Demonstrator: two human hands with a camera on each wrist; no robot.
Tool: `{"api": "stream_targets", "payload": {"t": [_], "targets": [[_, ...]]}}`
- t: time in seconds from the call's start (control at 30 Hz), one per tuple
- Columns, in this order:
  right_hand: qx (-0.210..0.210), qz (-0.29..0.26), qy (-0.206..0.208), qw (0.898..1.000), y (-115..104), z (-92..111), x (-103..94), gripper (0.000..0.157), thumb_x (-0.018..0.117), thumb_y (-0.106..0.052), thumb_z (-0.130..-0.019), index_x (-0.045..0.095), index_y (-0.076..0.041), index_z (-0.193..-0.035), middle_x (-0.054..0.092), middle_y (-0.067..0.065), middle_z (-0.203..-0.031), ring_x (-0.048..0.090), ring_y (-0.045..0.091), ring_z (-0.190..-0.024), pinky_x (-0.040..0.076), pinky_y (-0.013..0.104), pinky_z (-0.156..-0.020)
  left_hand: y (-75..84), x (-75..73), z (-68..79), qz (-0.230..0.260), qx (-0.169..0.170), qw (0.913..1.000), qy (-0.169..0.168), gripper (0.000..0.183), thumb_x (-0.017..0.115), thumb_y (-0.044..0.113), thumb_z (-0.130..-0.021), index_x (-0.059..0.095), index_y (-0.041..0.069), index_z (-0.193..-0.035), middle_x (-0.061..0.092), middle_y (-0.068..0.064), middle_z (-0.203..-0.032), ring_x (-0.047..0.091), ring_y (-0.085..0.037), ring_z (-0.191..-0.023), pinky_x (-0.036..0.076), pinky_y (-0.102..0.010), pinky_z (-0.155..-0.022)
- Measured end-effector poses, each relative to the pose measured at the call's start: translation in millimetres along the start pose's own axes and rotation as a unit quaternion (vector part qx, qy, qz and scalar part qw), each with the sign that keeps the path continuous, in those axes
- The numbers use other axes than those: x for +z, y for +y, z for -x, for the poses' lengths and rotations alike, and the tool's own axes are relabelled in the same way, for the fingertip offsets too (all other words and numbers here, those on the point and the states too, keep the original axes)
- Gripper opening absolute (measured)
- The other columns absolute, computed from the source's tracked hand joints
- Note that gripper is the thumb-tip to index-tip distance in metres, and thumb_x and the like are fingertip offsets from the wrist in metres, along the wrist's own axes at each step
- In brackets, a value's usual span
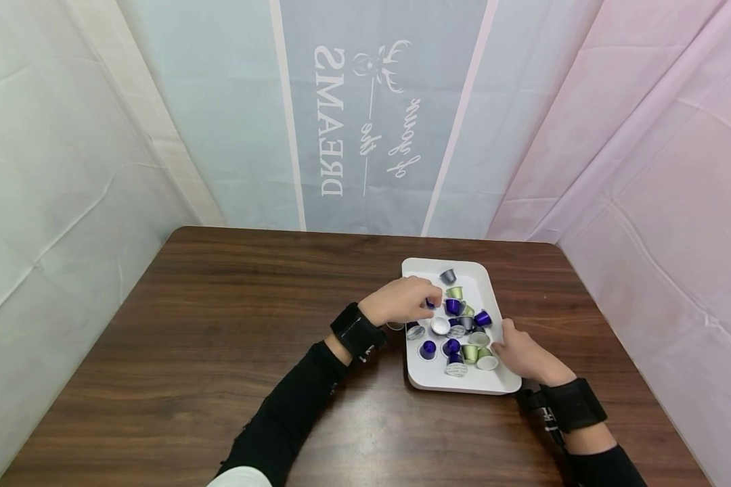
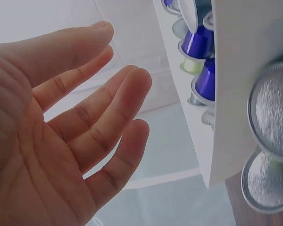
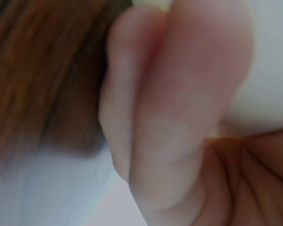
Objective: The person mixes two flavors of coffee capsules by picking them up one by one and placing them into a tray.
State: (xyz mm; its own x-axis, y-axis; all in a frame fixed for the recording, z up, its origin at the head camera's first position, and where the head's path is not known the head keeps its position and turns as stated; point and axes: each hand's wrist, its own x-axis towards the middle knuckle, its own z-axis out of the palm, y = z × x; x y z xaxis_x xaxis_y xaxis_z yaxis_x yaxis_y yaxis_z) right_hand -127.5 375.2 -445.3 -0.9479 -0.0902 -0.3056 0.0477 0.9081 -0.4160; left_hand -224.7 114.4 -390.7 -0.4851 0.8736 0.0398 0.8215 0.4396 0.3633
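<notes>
A white tray (image 1: 414, 267) holds several coffee capsules, purple, green and grey, some upside down, others on their sides. My left hand (image 1: 405, 301) reaches over the tray's left side, beside a purple capsule (image 1: 430, 304) partly hidden by the fingers. In the left wrist view the fingers of this hand (image 2: 94, 113) are loosely bent, with nothing between them. Two silver-lidded capsules (image 2: 276, 113) show close to that camera. On the tray's right rim, my right hand (image 1: 526, 355) grips the edge. The right wrist view shows its fingers (image 3: 179, 117) blurred.
The tray stands on a brown wooden table (image 1: 250, 338), right of its middle. Pale cloth (image 1: 231, 101) hangs behind the table and at both sides. Partly behind the left wrist, a capsule rim (image 1: 395, 327) shows just left of the tray.
</notes>
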Motion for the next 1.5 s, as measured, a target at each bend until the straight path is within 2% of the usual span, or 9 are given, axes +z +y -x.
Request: {"api": "stream_targets", "payload": {"t": [0.13,0.3,0.43,0.67,0.87,1.2,1.5], "targets": [[-0.004,-0.003,0.002,1.0,-1,1,-0.5,0.046,0.046,-0.01,-0.097,0.023,0.02,-0.122,0.041,0.048,-0.117,0.054,0.042,-0.103,0.046,0.047,-0.075,-7.0,-1.0,1.6,-0.001,-0.012,0.9999,0.002,0.014,0.063,0.017,-0.091,0.066,0.011,-0.104,0.063,-0.001,-0.103,0.055,-0.006,-0.082,0.043,-0.02,-0.072],[-0.006,-0.003,0.008,1.0,-1,2,-0.5,0.044,0.046,-0.01,-0.096,0.024,0.019,-0.121,0.043,0.047,-0.114,0.055,0.04,-0.101,0.046,0.046,-0.075,-13.8,-3.8,4.6,0.008,-0.034,0.9994,0.005,0.012,0.064,0.017,-0.091,0.066,0.012,-0.102,0.064,-0.001,-0.102,0.054,-0.007,-0.078,0.043,-0.021,-0.068],[-0.005,-0.003,0.008,1.0,0,2,-0.7,0.044,0.046,-0.01,-0.096,0.024,0.019,-0.12,0.044,0.047,-0.114,0.056,0.038,-0.099,0.046,0.045,-0.073,-18.8,-5.1,7.1,0.015,-0.046,0.9988,0.01,0.007,0.064,0.018,-0.09,0.066,0.015,-0.097,0.062,0.003,-0.096,0.054,-0.006,-0.077,0.043,-0.021,-0.065],[-0.001,-0.004,0.005,1.0,2,0,1.0,0.045,0.046,-0.011,-0.096,0.024,0.019,-0.121,0.041,0.048,-0.117,0.053,0.042,-0.105,0.046,0.047,-0.077,-27.0,-6.9,11.9,0.034,-0.065,0.9972,0.01,0.009,0.066,0.017,-0.089,0.067,0.013,-0.097,0.064,0.002,-0.099,0.057,-0.006,-0.082,0.045,-0.022,-0.068],[0.001,-0.005,0.003,1.0,1,0,0.4,0.044,0.046,-0.011,-0.096,0.024,0.019,-0.121,0.042,0.047,-0.116,0.053,0.042,-0.104,0.046,0.047,-0.076,-37.8,-8.3,17.9,0.03,-0.08,0.9962,0.016,0.002,0.064,0.017,-0.09,0.065,0.016,-0.089,0.06,0.008,-0.087,0.056,-0.006,-0.077,0.044,-0.022,-0.067],[0.007,-0.003,0.0,1.0,1,0,0.6,0.045,0.047,-0.011,-0.096,0.024,0.019,-0.121,0.043,0.046,-0.115,0.054,0.04,-0.103,0.046,0.046,-0.075,-53.3,-3.9,23.1,0.044,-0.104,0.9936,-0.008,0.003,0.069,0.016,-0.086,0.068,0.016,-0.09,0.061,0.008,-0.086,0.055,-0.008,-0.077,0.045,-0.023,-0.066],[0.001,-0.002,0.002,1.0,0,0,0.5,0.044,0.047,-0.011,-0.096,0.025,0.018,-0.12,0.044,0.046,-0.114,0.055,0.038,-0.101,0.046,0.046,-0.074,-55.7,-1.1,25.3,0.047,-0.106,0.993,-0.023,0.009,0.07,0.016,-0.087,0.071,0.014,-0.095,0.063,0.004,-0.093,0.056,-0.01,-0.08,0.045,-0.025,-0.069]]}}
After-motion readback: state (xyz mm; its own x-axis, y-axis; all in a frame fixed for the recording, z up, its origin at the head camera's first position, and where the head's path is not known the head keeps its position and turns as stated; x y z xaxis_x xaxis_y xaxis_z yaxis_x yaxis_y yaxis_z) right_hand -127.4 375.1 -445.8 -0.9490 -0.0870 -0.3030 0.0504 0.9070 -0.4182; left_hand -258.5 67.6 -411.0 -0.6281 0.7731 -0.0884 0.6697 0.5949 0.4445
